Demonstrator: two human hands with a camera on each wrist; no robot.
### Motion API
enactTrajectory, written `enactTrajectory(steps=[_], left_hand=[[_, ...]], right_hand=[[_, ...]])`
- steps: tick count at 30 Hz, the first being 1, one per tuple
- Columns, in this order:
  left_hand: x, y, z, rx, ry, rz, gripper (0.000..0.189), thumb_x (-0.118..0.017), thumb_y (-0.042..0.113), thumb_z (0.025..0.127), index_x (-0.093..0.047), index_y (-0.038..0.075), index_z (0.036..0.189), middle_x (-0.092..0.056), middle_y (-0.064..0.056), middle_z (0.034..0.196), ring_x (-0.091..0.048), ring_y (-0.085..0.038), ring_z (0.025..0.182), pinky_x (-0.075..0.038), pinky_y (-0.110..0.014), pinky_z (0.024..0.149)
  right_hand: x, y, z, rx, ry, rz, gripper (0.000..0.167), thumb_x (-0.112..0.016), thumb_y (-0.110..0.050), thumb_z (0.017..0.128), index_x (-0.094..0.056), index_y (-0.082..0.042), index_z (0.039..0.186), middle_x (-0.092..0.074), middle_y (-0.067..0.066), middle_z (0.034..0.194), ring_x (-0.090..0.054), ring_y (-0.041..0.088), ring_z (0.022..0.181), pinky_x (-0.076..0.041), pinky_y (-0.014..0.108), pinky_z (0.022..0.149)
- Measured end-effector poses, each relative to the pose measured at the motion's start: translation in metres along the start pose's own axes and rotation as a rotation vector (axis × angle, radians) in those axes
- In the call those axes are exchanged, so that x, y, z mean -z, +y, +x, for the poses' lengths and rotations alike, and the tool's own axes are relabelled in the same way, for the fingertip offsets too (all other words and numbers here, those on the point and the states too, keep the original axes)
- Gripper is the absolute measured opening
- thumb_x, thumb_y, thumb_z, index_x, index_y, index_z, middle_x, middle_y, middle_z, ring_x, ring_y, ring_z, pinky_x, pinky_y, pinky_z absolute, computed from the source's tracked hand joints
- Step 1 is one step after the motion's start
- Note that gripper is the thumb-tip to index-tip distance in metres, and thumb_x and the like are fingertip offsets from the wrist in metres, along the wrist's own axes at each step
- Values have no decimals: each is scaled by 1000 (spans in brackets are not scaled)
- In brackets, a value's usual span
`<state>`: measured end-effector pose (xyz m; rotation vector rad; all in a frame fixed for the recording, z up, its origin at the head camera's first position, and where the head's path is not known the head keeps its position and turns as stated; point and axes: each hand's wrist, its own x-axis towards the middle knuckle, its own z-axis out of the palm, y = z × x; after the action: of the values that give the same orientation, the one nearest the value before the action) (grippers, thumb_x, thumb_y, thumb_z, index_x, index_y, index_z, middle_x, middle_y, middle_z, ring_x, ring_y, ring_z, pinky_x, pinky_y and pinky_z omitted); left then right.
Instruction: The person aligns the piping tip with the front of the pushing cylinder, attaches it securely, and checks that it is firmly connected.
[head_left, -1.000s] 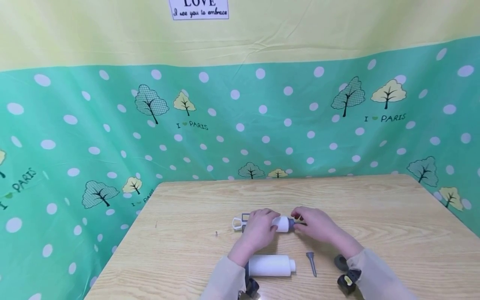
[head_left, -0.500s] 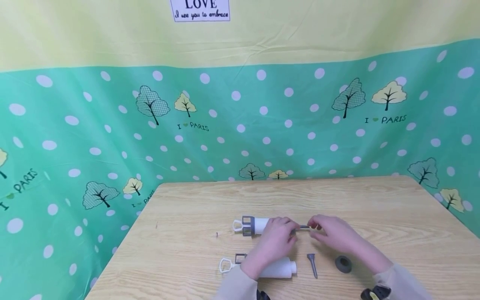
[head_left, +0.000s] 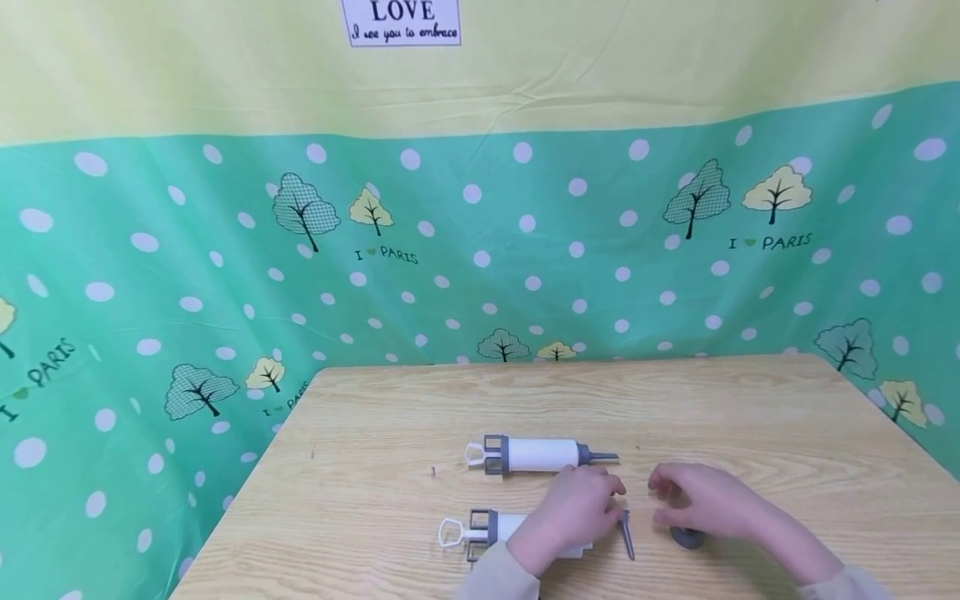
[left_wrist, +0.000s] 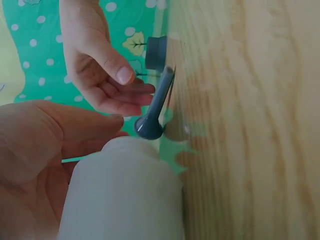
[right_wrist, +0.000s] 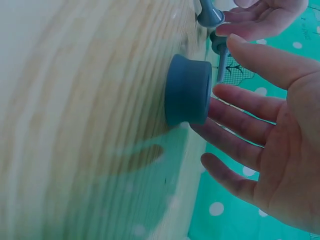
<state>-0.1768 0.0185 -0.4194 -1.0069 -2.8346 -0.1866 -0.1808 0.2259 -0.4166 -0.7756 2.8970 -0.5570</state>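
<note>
A white syringe [head_left: 543, 454] with a grey collar and a slim grey nozzle tip lies farther back on the table. My left hand [head_left: 570, 512] hangs over the front end of a second white syringe [head_left: 512, 523], partly hiding it. In the left wrist view its thumb and fingertips are just short of a loose grey nozzle [left_wrist: 157, 105], beyond the bare spout of the white barrel [left_wrist: 125, 195]. My right hand [head_left: 708, 500], fingers spread and loosely bent, hovers by a round grey cap [right_wrist: 187, 92] with a flared rim. Neither hand holds anything.
The wooden table [head_left: 360, 417] carries a tiny dark bit [head_left: 432, 472] left of the syringes. Behind the table hangs a green and yellow curtain [head_left: 420, 308] with white dots and printed trees.
Both hands have left the back syringe, whose grey nozzle tip now shows fully. The left hand has come nearer, over the front syringe; the right hand has moved right and nearer, to the cap.
</note>
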Motion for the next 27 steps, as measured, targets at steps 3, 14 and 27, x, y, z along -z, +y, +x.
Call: enactTrajectory(steps=[3,14,27], left_hand=[[-3,2,2,26,-24,-9,23,-64,36,81,-66,28,102,-55,16,73,-47,2,65,-34,-15,61],[-5,6,9,89,-99,-31,20,-65,39,80,-67,30,98,-59,17,74,-51,1,69,-37,-17,65],[-10,9,12,117,-103,-26,6,-68,35,78,-66,30,79,-57,19,69,-47,3,63,-36,-19,65]], right_hand=[[0,2,-3,-6,-4,-6,40,-71,-47,69,-61,-18,94,-61,-11,87,-57,9,79,-47,30,67],[3,6,-11,-26,-112,97,41,-76,-40,64,-59,-16,94,-53,-9,77,-44,0,64,-37,22,54],[-1,7,-9,15,-92,127,30,-75,-36,67,-60,-19,87,-51,-13,75,-43,-1,65,-37,20,54]])
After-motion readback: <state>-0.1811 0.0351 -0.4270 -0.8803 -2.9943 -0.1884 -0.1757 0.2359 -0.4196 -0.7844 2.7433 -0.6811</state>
